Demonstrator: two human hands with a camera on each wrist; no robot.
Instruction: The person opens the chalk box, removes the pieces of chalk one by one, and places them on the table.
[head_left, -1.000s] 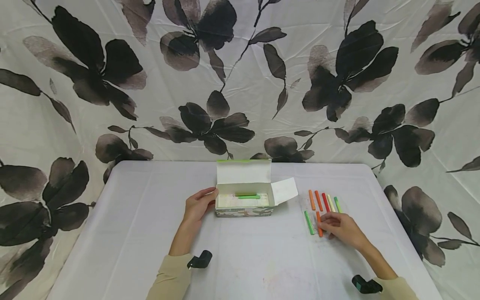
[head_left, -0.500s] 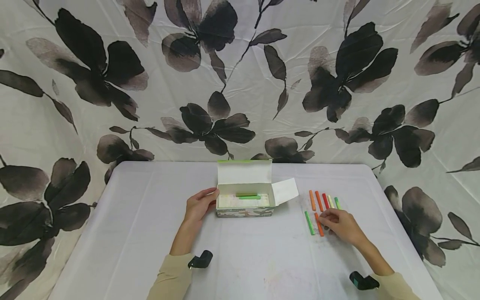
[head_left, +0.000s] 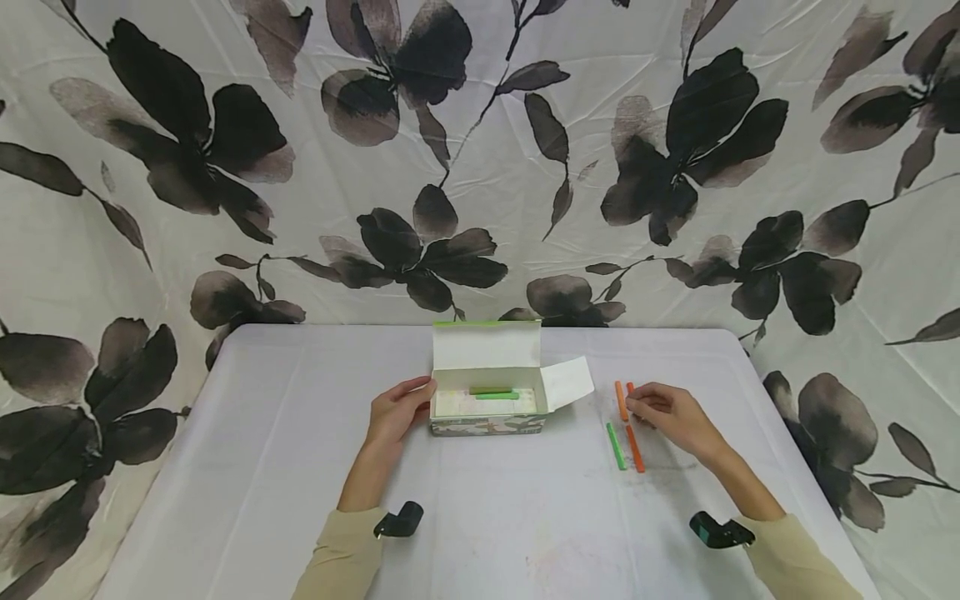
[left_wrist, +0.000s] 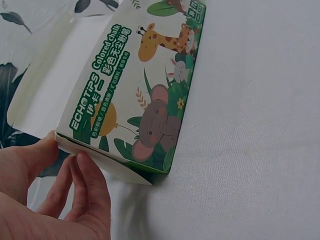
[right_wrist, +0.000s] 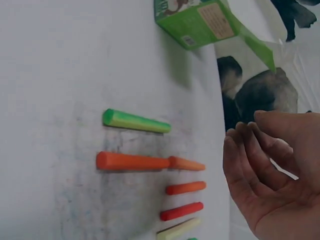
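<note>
My left hand (head_left: 396, 412) pinches the left end of an open chalk box (left_wrist: 125, 85), thumb and fingers at its edge and flap. Inside the box (head_left: 487, 427) lie two green chalk sticks (head_left: 497, 396). My right hand (right_wrist: 272, 170) is raised over the loose chalks, fingers bent loosely with nothing between them. Beneath it are a green chalk (right_wrist: 137, 121), an orange chalk (right_wrist: 134, 161) end to end with a second orange one, an orange-red chalk (right_wrist: 186, 188), a red chalk (right_wrist: 182, 211) and a pale yellow chalk (right_wrist: 179, 229). In the head view the hand hides several of these.
A white cloth covers the table (head_left: 480, 525), with faint chalk smudges. The box's lid (head_left: 487, 346) stands up at the back and its side flap (head_left: 567, 383) sticks out toward the chalks. A flower-print curtain (head_left: 300, 208) hangs behind the table.
My right hand has let go of the front orange chalk and moved up and away from me. That chalk has shifted and tilted slightly. The left hand and box stay in place.
</note>
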